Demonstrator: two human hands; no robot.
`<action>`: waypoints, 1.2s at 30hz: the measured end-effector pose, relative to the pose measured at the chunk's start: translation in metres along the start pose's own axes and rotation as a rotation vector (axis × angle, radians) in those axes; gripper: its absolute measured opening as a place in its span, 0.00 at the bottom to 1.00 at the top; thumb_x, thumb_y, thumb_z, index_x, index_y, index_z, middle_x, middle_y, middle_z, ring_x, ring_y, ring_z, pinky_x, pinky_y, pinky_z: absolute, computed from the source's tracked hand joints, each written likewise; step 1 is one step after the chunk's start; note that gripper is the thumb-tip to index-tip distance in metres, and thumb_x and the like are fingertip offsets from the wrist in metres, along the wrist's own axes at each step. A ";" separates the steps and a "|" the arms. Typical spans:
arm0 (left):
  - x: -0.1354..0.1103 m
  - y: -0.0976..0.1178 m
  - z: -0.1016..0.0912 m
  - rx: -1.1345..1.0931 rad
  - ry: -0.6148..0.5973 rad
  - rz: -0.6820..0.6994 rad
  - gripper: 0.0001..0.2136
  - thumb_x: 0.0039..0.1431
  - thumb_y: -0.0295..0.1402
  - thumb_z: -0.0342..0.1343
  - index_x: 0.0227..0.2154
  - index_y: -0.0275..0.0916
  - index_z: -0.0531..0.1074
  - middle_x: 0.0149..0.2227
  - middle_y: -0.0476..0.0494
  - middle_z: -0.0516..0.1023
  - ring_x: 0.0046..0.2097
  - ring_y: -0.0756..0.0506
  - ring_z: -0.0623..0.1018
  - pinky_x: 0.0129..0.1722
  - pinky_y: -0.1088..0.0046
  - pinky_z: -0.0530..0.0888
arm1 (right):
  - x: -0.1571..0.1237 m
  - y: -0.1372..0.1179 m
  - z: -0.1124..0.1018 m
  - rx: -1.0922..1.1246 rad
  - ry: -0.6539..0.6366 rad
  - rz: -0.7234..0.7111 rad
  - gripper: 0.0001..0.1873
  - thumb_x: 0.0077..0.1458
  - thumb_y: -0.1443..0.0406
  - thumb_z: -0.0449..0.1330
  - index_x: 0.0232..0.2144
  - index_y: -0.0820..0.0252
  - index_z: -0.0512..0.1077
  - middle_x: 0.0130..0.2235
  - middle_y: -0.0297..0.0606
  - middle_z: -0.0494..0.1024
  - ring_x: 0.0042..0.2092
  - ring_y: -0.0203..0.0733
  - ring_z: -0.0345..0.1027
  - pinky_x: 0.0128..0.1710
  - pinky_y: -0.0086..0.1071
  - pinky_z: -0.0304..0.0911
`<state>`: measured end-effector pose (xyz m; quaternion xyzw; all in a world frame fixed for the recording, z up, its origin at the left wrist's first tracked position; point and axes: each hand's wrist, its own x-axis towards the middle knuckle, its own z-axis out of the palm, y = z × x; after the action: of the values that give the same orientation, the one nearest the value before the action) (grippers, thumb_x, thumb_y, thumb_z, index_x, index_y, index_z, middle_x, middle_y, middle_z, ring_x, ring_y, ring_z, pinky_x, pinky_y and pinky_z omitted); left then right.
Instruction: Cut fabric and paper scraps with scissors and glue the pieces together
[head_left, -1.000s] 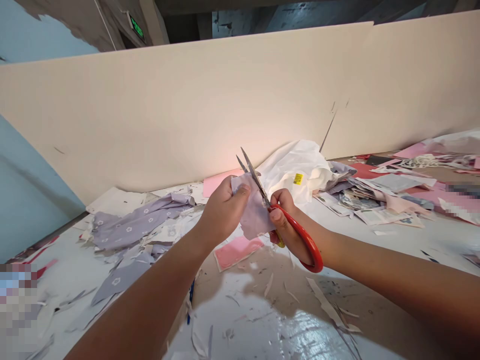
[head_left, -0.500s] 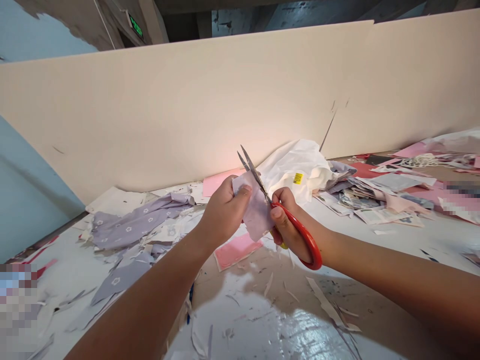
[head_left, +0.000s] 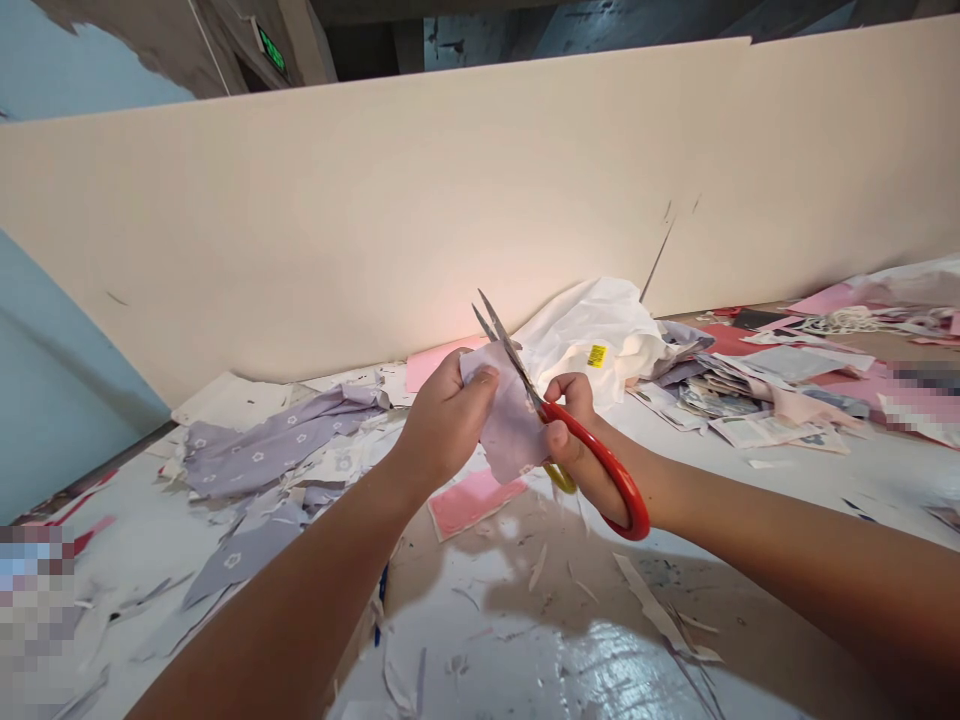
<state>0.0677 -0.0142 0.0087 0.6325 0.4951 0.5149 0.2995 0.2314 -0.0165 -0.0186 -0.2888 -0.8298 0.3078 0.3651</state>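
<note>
My left hand pinches a small piece of pale purple paper between thumb and fingers, holding it up above the table. My right hand grips a pair of scissors with a red handle loop; a yellowish loop shows below the paper. The blades point up and left, slightly apart, and cross the right part of the purple piece near its upper edge. Whether they are cutting into it I cannot tell. Beneath the hands a pink rectangular piece lies on the table.
Purple flower-print sheets and scraps cover the left side. A crumpled white bag with a yellow label leans by the beige partition. Paper pieces are stacked at right, near white string. Thin offcuts litter the tabletop.
The scissors and purple piece have shifted very slightly left. The fingers of my right hand have loosened a little, and more of the yellowish loop shows.
</note>
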 end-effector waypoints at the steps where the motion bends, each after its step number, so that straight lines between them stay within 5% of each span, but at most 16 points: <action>1: 0.000 0.000 0.000 -0.002 -0.002 0.002 0.08 0.54 0.39 0.47 0.28 0.41 0.64 0.24 0.53 0.67 0.27 0.51 0.67 0.25 0.76 0.64 | 0.000 0.000 -0.001 -0.030 -0.019 -0.011 0.25 0.52 0.41 0.35 0.35 0.56 0.43 0.25 0.28 0.56 0.25 0.34 0.53 0.24 0.31 0.54; 36: -0.003 0.003 0.003 0.027 -0.050 0.000 0.09 0.54 0.39 0.46 0.32 0.41 0.67 0.27 0.51 0.69 0.28 0.50 0.67 0.30 0.74 0.66 | 0.001 0.000 0.001 -0.107 0.083 0.015 0.22 0.54 0.44 0.36 0.33 0.56 0.44 0.23 0.27 0.56 0.20 0.32 0.50 0.18 0.28 0.51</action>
<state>0.0715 -0.0175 0.0096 0.6493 0.4942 0.4921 0.3032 0.2304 -0.0160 -0.0188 -0.3268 -0.8270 0.2532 0.3811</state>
